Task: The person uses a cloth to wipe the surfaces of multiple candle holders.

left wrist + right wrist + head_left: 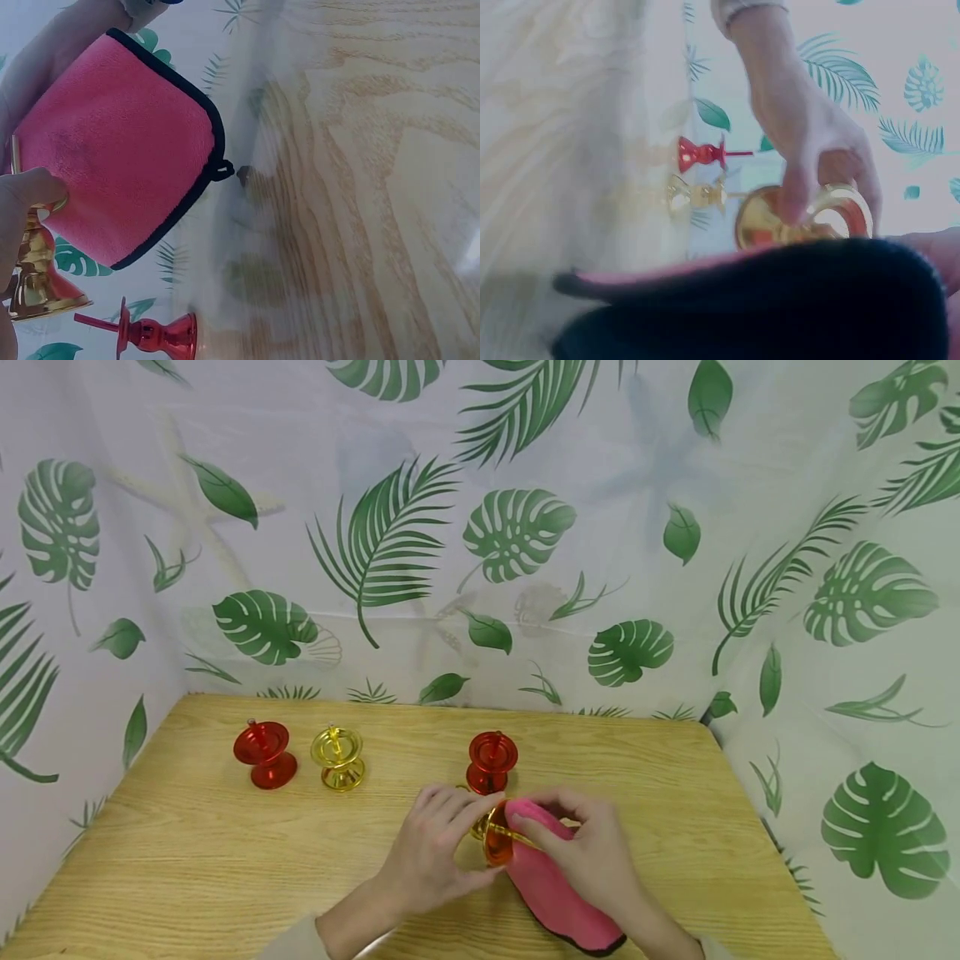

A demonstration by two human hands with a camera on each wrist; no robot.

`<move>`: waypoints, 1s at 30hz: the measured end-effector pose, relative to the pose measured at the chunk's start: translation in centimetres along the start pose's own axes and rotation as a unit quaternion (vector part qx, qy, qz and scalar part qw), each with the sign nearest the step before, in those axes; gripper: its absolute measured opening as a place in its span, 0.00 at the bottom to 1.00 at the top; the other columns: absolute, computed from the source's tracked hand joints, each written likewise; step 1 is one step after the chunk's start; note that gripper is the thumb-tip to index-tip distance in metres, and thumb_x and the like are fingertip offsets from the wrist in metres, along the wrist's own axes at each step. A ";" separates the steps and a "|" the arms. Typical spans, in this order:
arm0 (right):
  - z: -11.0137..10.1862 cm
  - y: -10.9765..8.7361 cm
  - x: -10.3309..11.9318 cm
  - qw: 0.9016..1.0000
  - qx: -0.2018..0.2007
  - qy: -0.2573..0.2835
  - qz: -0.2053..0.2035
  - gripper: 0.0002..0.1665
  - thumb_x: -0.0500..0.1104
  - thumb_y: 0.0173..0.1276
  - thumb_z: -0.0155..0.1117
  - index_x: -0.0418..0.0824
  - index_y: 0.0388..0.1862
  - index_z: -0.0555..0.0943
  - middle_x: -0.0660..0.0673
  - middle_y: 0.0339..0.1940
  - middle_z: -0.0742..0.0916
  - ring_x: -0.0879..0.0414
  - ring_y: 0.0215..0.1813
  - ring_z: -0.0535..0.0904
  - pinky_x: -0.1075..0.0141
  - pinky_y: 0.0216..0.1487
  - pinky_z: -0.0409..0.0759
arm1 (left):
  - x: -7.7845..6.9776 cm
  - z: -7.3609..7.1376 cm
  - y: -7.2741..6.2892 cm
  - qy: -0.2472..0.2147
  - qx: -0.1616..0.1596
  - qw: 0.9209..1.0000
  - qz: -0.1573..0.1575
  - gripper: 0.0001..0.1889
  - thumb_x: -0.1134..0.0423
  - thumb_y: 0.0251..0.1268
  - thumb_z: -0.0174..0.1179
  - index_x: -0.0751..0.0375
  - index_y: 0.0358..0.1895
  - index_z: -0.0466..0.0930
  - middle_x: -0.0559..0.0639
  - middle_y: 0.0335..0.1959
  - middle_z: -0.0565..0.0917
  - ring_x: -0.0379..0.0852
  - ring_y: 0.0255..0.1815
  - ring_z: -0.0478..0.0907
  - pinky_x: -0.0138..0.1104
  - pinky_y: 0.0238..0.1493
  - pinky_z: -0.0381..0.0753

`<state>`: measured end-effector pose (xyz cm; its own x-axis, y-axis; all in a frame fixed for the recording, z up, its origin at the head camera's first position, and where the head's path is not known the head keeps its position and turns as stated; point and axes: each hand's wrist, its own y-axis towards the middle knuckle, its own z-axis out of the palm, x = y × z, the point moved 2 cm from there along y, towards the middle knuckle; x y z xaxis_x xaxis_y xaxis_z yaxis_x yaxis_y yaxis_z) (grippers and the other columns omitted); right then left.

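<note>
My left hand grips a shiny gold candle holder, tipped so that its dish and central spike face right. In the left wrist view its flared base shows below the thumb. The right hand pinches a pink cloth with dark edging and presses it against the dish, beside the spike. Most of the cloth hangs down toward the front, and a small dark loop shows at its edge. In the right wrist view, the cloth's dark side hides part of the right hand.
Just behind the hands stands a red candle holder. Farther left are another red candle holder and a gold one, both upright on the wooden table. A leaf-patterned white sheet hangs behind and at both sides.
</note>
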<state>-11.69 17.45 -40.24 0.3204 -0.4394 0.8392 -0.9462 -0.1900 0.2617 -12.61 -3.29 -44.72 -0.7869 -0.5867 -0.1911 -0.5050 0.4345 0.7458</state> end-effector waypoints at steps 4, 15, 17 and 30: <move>0.8 -0.7 0.1 0.992 -0.031 -0.048 -0.108 0.15 0.34 0.62 0.80 0.46 0.46 0.89 0.50 0.42 0.94 0.65 0.42 0.88 0.73 0.42 0.88 | -0.1 -0.3 0.1 0.011 0.012 1.000 -0.003 0.47 0.47 0.34 0.88 0.53 0.66 0.81 0.43 0.45 0.88 0.41 0.47 0.83 0.41 0.57 0.80; 1.3 -1.2 -0.1 0.845 -0.056 -0.255 -0.466 0.19 0.48 0.84 0.56 0.42 0.44 0.91 0.48 0.39 0.93 0.55 0.40 0.88 0.66 0.41 0.90 | -0.2 -1.0 0.5 0.003 0.046 0.999 0.014 0.46 0.46 0.31 0.89 0.52 0.63 0.84 0.43 0.50 0.89 0.40 0.48 0.83 0.41 0.58 0.80; 1.3 -1.1 -0.1 0.808 -0.056 -0.282 -0.514 0.17 0.44 0.84 0.55 0.42 0.44 0.91 0.48 0.39 0.93 0.55 0.39 0.88 0.65 0.40 0.90 | -0.2 -1.1 0.5 0.000 0.055 0.998 0.015 0.46 0.45 0.31 0.90 0.52 0.62 0.84 0.43 0.50 0.90 0.40 0.48 0.83 0.40 0.59 0.80; 1.2 -1.3 -0.4 0.899 -0.023 -0.231 -0.372 0.14 0.51 0.78 0.66 0.43 0.44 0.90 0.51 0.42 0.92 0.58 0.43 0.89 0.66 0.47 0.90 | -0.5 -0.7 0.3 0.027 0.054 0.998 0.012 0.44 0.45 0.32 0.89 0.52 0.61 0.84 0.43 0.50 0.90 0.41 0.46 0.83 0.41 0.58 0.81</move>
<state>-10.51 16.77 -41.48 0.8390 -0.5260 0.1392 -0.4607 -0.5505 0.6963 -12.17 -3.34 -43.94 -0.7802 -0.6101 -0.1378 -0.5244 0.5180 0.6758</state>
